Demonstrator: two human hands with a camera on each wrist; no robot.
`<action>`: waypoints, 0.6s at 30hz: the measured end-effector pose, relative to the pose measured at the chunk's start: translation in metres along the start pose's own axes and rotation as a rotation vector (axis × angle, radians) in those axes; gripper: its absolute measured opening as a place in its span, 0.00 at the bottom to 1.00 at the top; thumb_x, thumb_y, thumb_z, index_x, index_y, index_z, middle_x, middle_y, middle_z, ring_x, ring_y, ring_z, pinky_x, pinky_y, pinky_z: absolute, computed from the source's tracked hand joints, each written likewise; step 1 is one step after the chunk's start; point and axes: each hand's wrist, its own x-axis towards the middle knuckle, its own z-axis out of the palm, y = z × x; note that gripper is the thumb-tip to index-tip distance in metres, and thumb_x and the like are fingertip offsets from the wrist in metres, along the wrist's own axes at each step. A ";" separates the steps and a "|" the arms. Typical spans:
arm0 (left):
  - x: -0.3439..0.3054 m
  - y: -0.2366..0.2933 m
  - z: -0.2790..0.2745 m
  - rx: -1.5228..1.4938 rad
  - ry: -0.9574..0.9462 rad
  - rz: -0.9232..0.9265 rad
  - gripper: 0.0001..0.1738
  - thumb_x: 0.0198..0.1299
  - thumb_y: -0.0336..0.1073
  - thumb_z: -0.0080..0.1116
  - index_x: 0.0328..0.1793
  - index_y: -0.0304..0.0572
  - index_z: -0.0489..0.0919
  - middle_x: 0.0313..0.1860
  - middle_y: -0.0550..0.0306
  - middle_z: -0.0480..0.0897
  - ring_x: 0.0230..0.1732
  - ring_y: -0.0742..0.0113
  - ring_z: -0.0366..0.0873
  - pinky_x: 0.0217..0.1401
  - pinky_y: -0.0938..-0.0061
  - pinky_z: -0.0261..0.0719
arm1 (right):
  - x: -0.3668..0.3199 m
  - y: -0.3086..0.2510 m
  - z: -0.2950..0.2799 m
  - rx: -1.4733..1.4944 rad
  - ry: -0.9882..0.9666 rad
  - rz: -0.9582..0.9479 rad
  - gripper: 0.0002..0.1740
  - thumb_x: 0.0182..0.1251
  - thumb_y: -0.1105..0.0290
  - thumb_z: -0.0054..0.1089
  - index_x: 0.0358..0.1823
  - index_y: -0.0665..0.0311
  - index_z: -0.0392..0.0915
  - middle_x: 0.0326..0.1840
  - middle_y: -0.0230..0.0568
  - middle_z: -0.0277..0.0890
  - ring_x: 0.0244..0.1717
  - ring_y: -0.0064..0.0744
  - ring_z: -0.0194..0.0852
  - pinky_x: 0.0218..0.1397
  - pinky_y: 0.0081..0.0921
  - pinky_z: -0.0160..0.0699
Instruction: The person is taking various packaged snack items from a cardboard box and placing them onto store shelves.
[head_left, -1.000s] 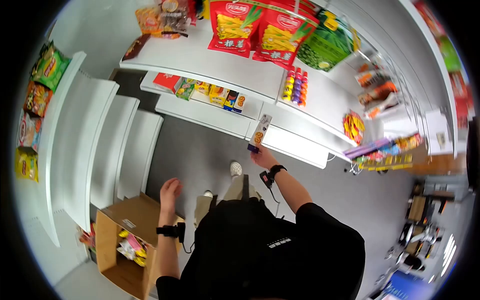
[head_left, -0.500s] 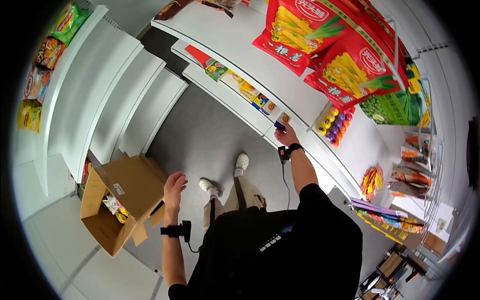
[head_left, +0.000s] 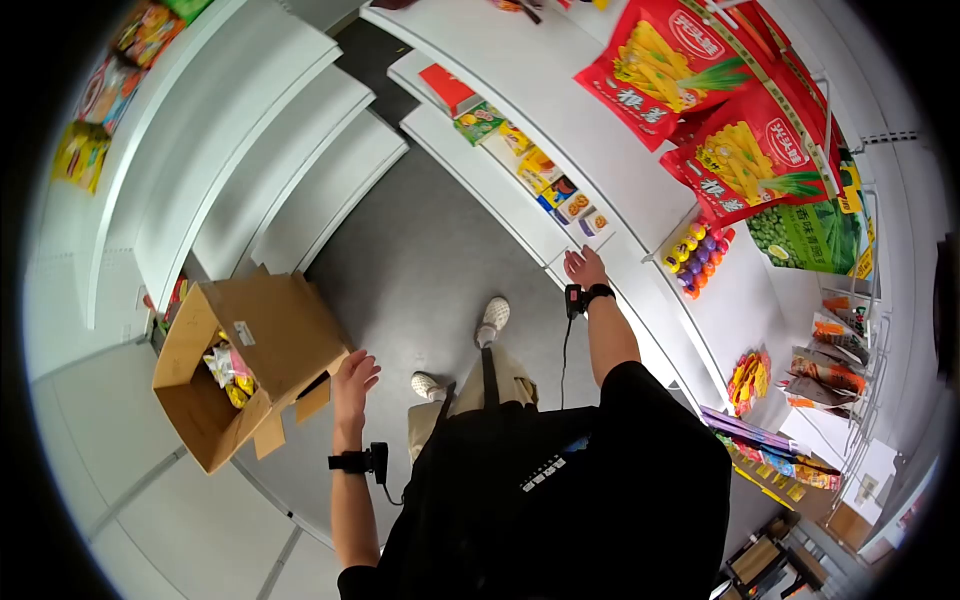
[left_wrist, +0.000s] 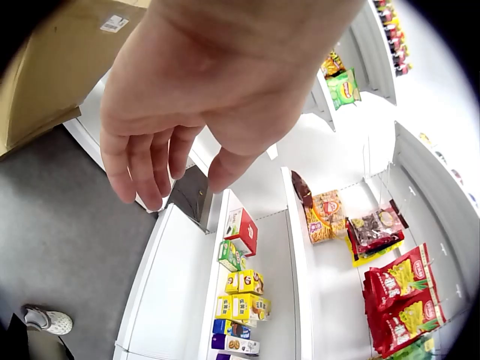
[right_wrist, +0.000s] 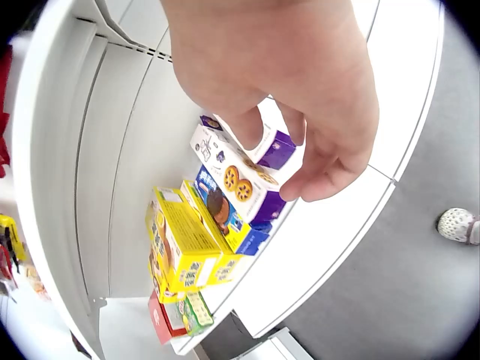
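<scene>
My right hand (head_left: 586,266) hovers just in front of a low shelf, fingers loosely bent and nothing held in them. Right at its fingertips in the right wrist view is the purple end of a white-and-purple cookie box (right_wrist: 276,150), partly hidden by the hand. A matching cookie box (right_wrist: 238,180) lies alongside it, then a blue cookie box (right_wrist: 217,206) and yellow boxes (right_wrist: 184,244). Over the floor, my left hand (head_left: 354,382) hangs relaxed and holds nothing, near an open cardboard box (head_left: 285,325) in the head view.
Inside the cardboard box lie several snack packets (head_left: 230,372). Red snack bags (head_left: 735,165) stand on the upper shelf (head_left: 560,110), which overhangs the low one. Colourful tubes of round candy (head_left: 700,258) sit near its front edge. White stepped shelves (head_left: 265,135) rise at the left.
The right hand carried the cookie box to the low shelf, set it at the end of the row and let go. The head view has turned; the left hand stays relaxed.
</scene>
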 end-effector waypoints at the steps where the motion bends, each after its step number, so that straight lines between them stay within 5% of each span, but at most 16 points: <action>1: -0.002 -0.005 -0.007 -0.024 0.010 0.005 0.24 0.61 0.40 0.55 0.61 0.34 0.71 0.49 0.54 0.78 0.48 0.65 0.78 0.52 0.71 0.74 | -0.004 0.012 -0.004 -0.021 0.003 0.013 0.23 0.69 0.62 0.50 0.61 0.60 0.60 0.58 0.46 0.65 0.52 0.48 0.73 0.44 0.43 0.76; 3: -0.005 -0.019 -0.023 -0.048 -0.026 0.025 0.25 0.62 0.42 0.55 0.62 0.37 0.71 0.51 0.53 0.78 0.50 0.65 0.78 0.52 0.71 0.75 | 0.003 0.038 -0.025 -0.026 -0.124 0.087 0.17 0.67 0.60 0.52 0.51 0.58 0.62 0.48 0.48 0.71 0.49 0.49 0.74 0.48 0.48 0.76; 4: -0.008 -0.024 -0.030 -0.066 -0.036 0.035 0.25 0.62 0.43 0.55 0.62 0.36 0.70 0.51 0.53 0.78 0.49 0.65 0.78 0.52 0.71 0.75 | 0.042 0.053 -0.061 -0.104 -0.406 0.104 0.16 0.66 0.60 0.53 0.49 0.58 0.62 0.48 0.50 0.71 0.49 0.50 0.73 0.50 0.49 0.76; 6: -0.009 -0.038 -0.051 -0.075 -0.022 0.069 0.27 0.62 0.44 0.55 0.62 0.34 0.70 0.50 0.53 0.79 0.49 0.64 0.78 0.51 0.71 0.75 | 0.005 0.084 -0.032 -0.055 -0.205 0.128 0.17 0.66 0.57 0.53 0.47 0.59 0.62 0.46 0.51 0.72 0.47 0.47 0.74 0.49 0.46 0.77; 12: -0.036 -0.063 -0.142 -0.203 0.057 0.155 0.24 0.61 0.42 0.57 0.59 0.34 0.72 0.48 0.55 0.79 0.48 0.65 0.79 0.51 0.71 0.75 | -0.087 0.177 0.015 -0.230 -0.251 0.145 0.22 0.68 0.52 0.50 0.51 0.63 0.65 0.44 0.41 0.73 0.46 0.40 0.74 0.46 0.41 0.76; 18: -0.077 -0.134 -0.245 -0.416 0.196 0.177 0.20 0.62 0.42 0.55 0.55 0.39 0.74 0.47 0.57 0.80 0.48 0.65 0.79 0.49 0.72 0.75 | -0.158 0.284 0.060 -0.332 -0.251 0.251 0.30 0.69 0.54 0.49 0.66 0.65 0.57 0.58 0.42 0.65 0.53 0.39 0.70 0.53 0.39 0.72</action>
